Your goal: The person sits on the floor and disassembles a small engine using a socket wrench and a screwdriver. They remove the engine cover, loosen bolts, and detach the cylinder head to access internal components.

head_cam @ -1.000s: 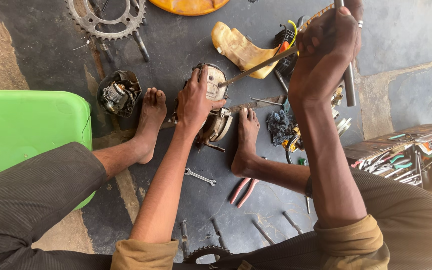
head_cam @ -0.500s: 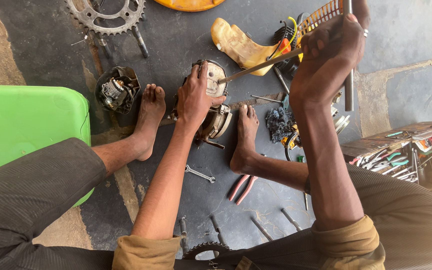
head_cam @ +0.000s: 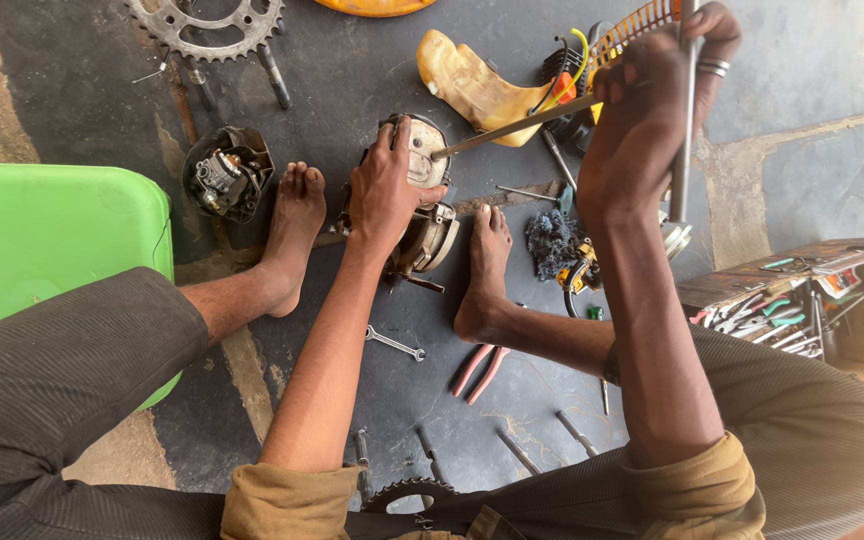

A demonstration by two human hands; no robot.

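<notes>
A big toothed metal wheel (head_cam: 207, 22) lies at the top left. A green plastic tub (head_cam: 52, 245) sits at the left edge. Red pliers (head_cam: 482, 368) and a small spanner (head_cam: 395, 344) lie on the dark floor in the middle. A wooden tool tray (head_cam: 792, 290) sits at the right.

Left hand (head_cam: 387, 195) is stretched out straight and clamped palm-down over the engine part (head_cam: 422, 200), bare feet planted on either side of it, while the right hand (head_cam: 647, 110) is fisted up high around a metal rod (head_cam: 685, 150).
</notes>
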